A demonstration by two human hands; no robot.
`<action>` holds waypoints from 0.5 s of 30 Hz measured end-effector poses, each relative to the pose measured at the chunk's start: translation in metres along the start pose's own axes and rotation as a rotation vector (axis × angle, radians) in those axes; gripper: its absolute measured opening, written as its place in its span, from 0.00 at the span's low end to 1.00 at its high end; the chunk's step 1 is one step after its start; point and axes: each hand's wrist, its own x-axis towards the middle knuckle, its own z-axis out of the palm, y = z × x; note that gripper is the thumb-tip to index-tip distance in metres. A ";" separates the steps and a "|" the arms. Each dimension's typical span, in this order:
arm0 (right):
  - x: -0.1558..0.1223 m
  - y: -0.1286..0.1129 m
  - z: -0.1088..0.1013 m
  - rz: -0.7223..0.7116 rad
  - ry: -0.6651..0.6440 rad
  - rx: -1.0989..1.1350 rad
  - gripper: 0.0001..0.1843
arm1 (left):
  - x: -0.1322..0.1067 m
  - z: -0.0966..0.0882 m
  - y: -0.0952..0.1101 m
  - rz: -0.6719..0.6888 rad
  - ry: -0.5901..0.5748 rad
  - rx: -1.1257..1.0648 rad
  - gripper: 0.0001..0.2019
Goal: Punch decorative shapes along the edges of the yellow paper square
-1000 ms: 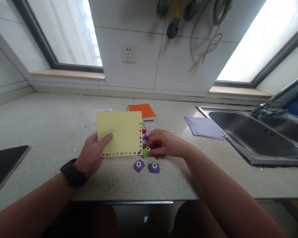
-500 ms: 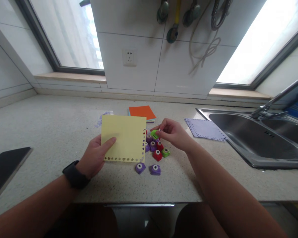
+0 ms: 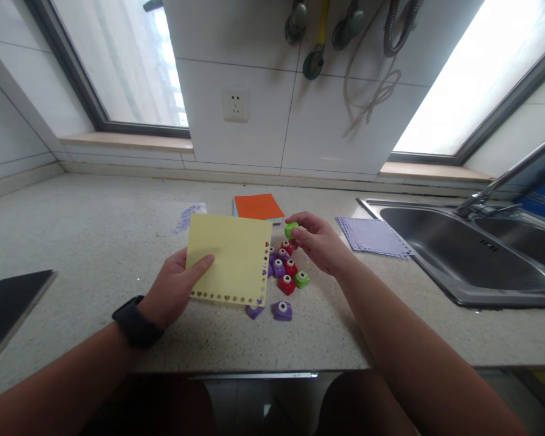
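My left hand (image 3: 175, 284) is closed on the left edge of a yellow sheet of paper (image 3: 229, 254), thumb on top. Small star and heart holes run along the sheet's bottom and right edges. Between the fingertips of my right hand (image 3: 315, 241) is a green craft punch (image 3: 291, 230), lifted above the counter. Below it lie several more punches: a red punch (image 3: 287, 284), a purple punch (image 3: 278, 268) and another green punch (image 3: 302, 279) among them. One purple punch (image 3: 283, 310) sits nearer the front edge, and the paper partly covers another beside it.
Orange paper (image 3: 258, 206) tops a stack behind the yellow sheet. Purple punched sheets (image 3: 375, 236) lie beside the steel sink (image 3: 463, 248). Purple paper bits (image 3: 188, 218) are heaped at the back left. A dark flat object (image 3: 13, 309) rests at far left.
My right hand has raised the green punch up and slightly right, away from the other punches. The yellow sheet has shifted a little right and down, covering more of one purple punch.
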 end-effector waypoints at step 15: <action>-0.001 0.000 0.005 -0.186 0.097 0.186 0.21 | -0.002 0.004 -0.001 0.020 -0.030 0.037 0.19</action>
